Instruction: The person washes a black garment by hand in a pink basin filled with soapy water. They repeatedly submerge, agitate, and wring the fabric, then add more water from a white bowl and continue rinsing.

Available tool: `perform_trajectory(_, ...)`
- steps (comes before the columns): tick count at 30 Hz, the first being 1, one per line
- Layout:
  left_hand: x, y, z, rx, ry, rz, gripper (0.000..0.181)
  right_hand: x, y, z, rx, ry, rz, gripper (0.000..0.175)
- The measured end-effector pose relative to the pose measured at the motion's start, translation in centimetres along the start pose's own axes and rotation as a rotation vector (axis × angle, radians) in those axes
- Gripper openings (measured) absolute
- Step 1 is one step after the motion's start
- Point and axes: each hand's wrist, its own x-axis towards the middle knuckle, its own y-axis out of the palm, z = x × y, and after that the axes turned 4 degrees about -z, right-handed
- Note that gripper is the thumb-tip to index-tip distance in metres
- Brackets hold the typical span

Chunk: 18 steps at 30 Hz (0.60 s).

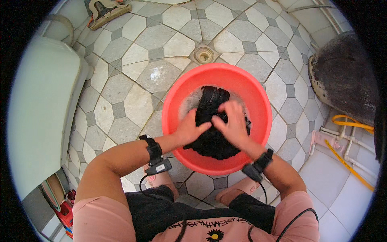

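Observation:
A wet black cloth garment [220, 143] lies bunched in a red plastic basin [170, 121], with a little foamy water [189, 104] around it. My left hand [190, 128] rests against the garment's left side, its thumb lying over the dark fabric. Whether those fingers pinch the cloth cannot be made out. Over the right part of the garment is my right hand [234, 124], slightly blurred, thumb and fingers apart. A folded length of the cloth stretches from between the hands towards the basin's far side. Black straps with small devices circle both wrists.
Just beyond the basin, a floor drain [204, 55] sits in the grey and white tiles. A white appliance or fixture [45, 106] stands left. At right are a dark, stained rounded object [344, 75], a yellow hose [347, 163] and white pipes [356, 140]. A mop head [110, 15] lies far left.

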Motion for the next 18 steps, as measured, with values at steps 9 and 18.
perform_trajectory(9,0.1,1.5,-2.9,0.572,-0.067,0.148,0.125,7.9,4.9,-5.6,-0.051,0.317,-0.033,0.048)
perform_trajectory(18,2.5,2.9,-1.7,0.611,-0.232,0.244,0.112,-0.5,3.1,-0.5,-0.129,0.168,0.099,0.043)
